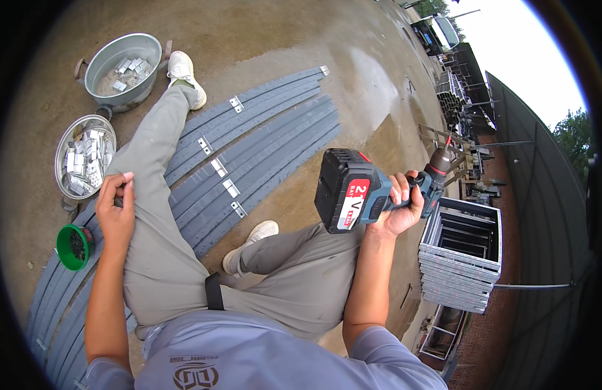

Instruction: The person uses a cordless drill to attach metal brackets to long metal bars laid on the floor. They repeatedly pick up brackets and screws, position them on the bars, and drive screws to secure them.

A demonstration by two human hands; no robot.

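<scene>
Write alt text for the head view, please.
A seated person's right hand holds a blue cordless drill raised; the left hand rests on the left knee beside grey slats, a green cup and two metal bowls of brackets.

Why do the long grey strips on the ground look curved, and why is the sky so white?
Head view: the fisheye lens bends the straight grey strips toward the dark round rim; the sky at upper right is overexposed; the light is soft daylight with faint shadows; the wet concrete floor shows a dull sheen; the drill in the right hand is sharp.
</scene>
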